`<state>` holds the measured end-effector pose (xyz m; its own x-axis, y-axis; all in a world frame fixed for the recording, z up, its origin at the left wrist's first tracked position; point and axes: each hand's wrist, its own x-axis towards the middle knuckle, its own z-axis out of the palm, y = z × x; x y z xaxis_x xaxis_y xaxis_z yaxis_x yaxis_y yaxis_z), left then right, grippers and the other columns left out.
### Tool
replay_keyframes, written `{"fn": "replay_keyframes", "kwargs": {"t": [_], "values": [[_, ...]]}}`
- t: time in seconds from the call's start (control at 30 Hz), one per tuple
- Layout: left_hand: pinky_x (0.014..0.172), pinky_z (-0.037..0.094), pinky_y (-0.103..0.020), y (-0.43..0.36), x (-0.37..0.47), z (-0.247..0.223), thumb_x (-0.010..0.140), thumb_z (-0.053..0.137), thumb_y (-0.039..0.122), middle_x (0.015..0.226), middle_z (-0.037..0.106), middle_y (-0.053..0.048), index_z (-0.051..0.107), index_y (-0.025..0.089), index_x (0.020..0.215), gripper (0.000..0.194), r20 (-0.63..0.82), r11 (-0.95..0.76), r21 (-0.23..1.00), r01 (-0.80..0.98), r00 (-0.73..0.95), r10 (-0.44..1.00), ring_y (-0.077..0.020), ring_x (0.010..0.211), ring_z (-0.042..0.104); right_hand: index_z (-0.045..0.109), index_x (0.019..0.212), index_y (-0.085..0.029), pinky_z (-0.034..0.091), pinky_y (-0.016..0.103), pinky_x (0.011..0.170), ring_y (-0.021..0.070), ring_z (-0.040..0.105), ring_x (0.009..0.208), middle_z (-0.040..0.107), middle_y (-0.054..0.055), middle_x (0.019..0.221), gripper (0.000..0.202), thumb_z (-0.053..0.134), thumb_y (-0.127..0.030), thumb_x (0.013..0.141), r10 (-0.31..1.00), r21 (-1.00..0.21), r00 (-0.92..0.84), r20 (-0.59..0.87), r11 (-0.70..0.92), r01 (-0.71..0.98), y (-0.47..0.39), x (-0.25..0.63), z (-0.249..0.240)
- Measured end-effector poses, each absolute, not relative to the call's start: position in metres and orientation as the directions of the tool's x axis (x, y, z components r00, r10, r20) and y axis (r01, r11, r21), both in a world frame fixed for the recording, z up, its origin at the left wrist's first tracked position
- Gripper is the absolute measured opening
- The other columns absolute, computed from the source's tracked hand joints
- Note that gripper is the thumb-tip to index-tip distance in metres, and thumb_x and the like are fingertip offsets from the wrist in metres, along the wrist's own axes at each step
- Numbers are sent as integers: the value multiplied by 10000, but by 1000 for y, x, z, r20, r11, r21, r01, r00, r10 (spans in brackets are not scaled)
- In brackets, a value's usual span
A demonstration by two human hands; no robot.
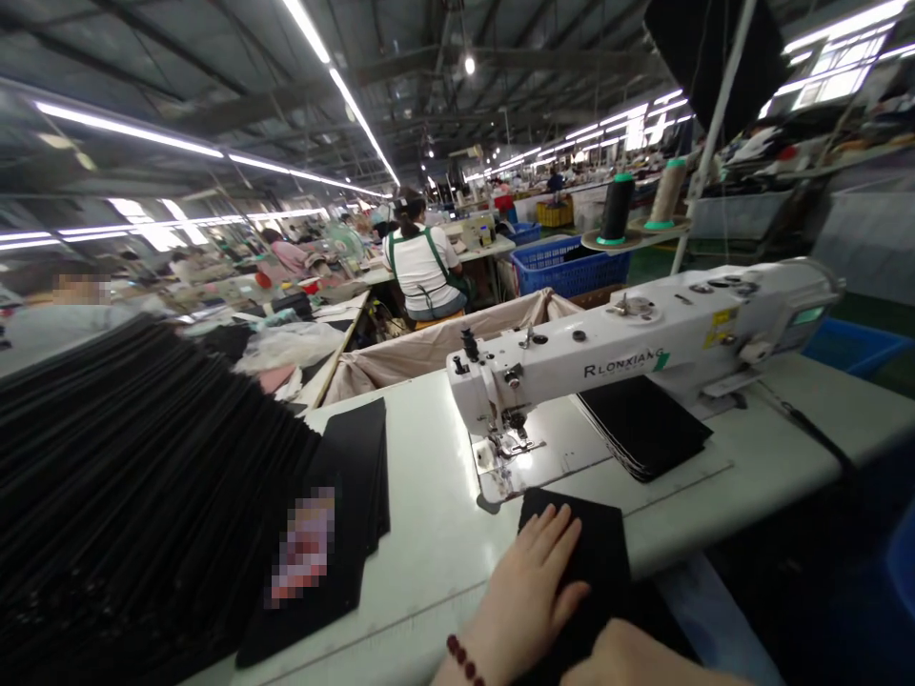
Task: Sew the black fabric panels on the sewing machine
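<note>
My left hand (533, 581), with a dark red bead bracelet at its wrist, lies flat with fingers stretched on a black fabric piece (600, 534) at the table's front edge. At the bottom edge my right hand (629, 657) is partly cut off, close to the fabric's lower part; its fingers are hidden. Just beyond the fabric stands a white sewing machine (558, 367), its needle area lit. Under the machine's arm rests a stack of black pieces (643, 429). Left of my hands, more black pieces (350, 495) lie on the table.
A tall pile of black pieces (143, 476) fills the left side. Thread cones (616, 211) stand behind the machine. Beyond the table are a cloth-lined bin (443, 343), a blue basket (572, 267) and a seated person (425, 257) with their back turned.
</note>
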<state>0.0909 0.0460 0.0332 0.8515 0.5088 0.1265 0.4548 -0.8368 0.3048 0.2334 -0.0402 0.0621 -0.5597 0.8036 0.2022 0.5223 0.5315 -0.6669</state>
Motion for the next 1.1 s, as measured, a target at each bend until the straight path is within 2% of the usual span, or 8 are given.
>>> {"fn": "replay_keyframes", "kwargs": {"t": [0.1, 0.17, 0.27, 0.37, 0.43, 0.53, 0.77, 1.1], "values": [[1118, 332, -446, 39, 70, 6, 914, 498, 354, 1522, 247, -19, 154, 260, 1479, 669, 109, -837, 176, 519, 834, 540, -230, 1389, 256, 620, 1090, -266, 468, 232, 783, 143, 639, 897, 697, 1, 988, 245, 443, -294, 922, 833, -713, -520, 192, 482, 509, -3, 247, 65], [1091, 367, -455, 38, 47, -5, 929, 458, 337, 1517, 257, -26, 148, 253, 1482, 640, 136, -780, 96, 619, 768, 626, -248, 1381, 273, 547, 1211, -260, 449, 258, 876, 150, 610, 1020, 649, 17, 1160, 306, 432, -271, 928, 891, -692, -413, 186, 417, 589, 31, 253, 64], [1041, 422, -463, 40, 14, -8, 934, 439, 320, 1508, 280, -47, 134, 241, 1486, 636, 186, -659, 11, 752, 646, 741, -269, 1362, 313, 478, 1288, -276, 428, 311, 946, 185, 536, 1169, 508, 26, 1372, 377, 444, -229, 916, 918, -534, -367, 154, 389, 751, 77, 253, 56], [1031, 422, -482, 47, -4, -2, 927, 452, 374, 1517, 267, -57, 147, 272, 1483, 643, 192, -579, -14, 815, 570, 799, -287, 1363, 308, 468, 1294, -301, 452, 304, 908, 197, 571, 1124, 522, 20, 1359, 435, 479, -168, 880, 927, -430, -364, 95, 368, 824, 99, 250, 48], [1032, 405, -510, 56, -6, 6, 912, 471, 432, 1526, 249, -47, 188, 336, 1468, 631, 170, -559, -11, 829, 552, 816, -311, 1365, 297, 472, 1293, -311, 464, 303, 880, 200, 595, 1082, 545, 18, 1335, 454, 477, -149, 869, 931, -395, -355, 79, 356, 847, 101, 250, 44], [1041, 370, -542, 73, 3, 16, 888, 496, 485, 1518, 271, -39, 248, 399, 1438, 610, 153, -553, 21, 833, 543, 825, -333, 1359, 301, 473, 1297, -318, 485, 321, 837, 205, 618, 1033, 505, 14, 1375, 449, 454, -160, 877, 933, -328, -355, 63, 355, 875, 97, 254, 37], [1122, 266, -504, 114, 30, 26, 911, 482, 419, 1526, 254, -32, 225, 302, 1457, 615, 114, -674, 178, 717, 666, 737, -256, 1395, 237, 393, 1380, -290, 501, 349, 798, 215, 624, 1004, 480, 30, 1396, 515, 430, -172, 879, 928, -250, -357, 103, 372, 894, 97, 255, 22], [1150, 203, -500, 117, 35, 29, 898, 513, 388, 1527, 250, -5, 244, 313, 1444, 614, 101, -655, 253, 712, 654, 750, -232, 1409, 198, 401, 1389, -271, 506, 330, 780, 211, 624, 988, 478, 43, 1396, 534, 436, -178, 864, 921, -226, -380, 81, 388, 893, 98, 256, 19]]}}
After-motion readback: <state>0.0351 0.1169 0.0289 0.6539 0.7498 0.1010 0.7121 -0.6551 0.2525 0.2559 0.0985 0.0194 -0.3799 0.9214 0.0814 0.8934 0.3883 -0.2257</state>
